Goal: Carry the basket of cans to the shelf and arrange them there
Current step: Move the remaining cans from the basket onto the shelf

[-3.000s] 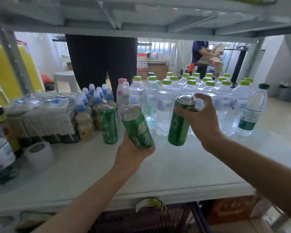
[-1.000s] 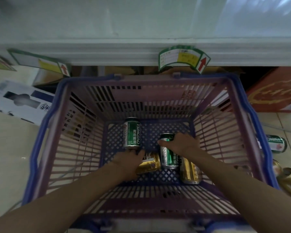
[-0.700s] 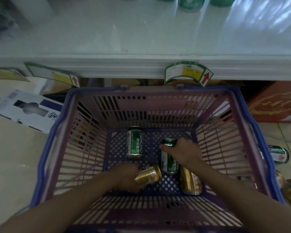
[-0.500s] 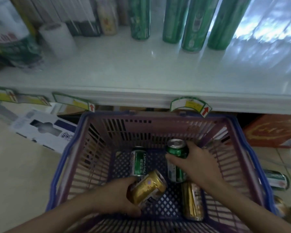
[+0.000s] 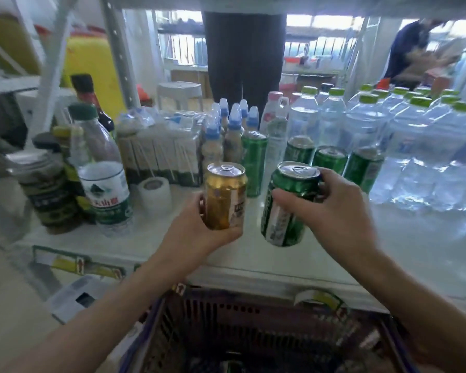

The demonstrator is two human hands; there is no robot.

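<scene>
Over the shelf [image 5: 320, 267], the left hand [image 5: 197, 232] has its fingers clamped on an upright gold can [image 5: 225, 196]; at its 3 o'clock, right hand [image 5: 331, 211] fingers clamp a tilted green can [image 5: 287, 208]. The basket [image 5: 253, 332] sits at 6 o'clock, below the shelf edge

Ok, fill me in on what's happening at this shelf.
A person is stocking cans from a basket on the floor below the shelf. The left hand holds a gold can upright, and the right hand holds a green can, tilted, both above the shelf's front area. Four green cans already stand further back, in front of the water bottles. Neither held can is set down yet.
</scene>
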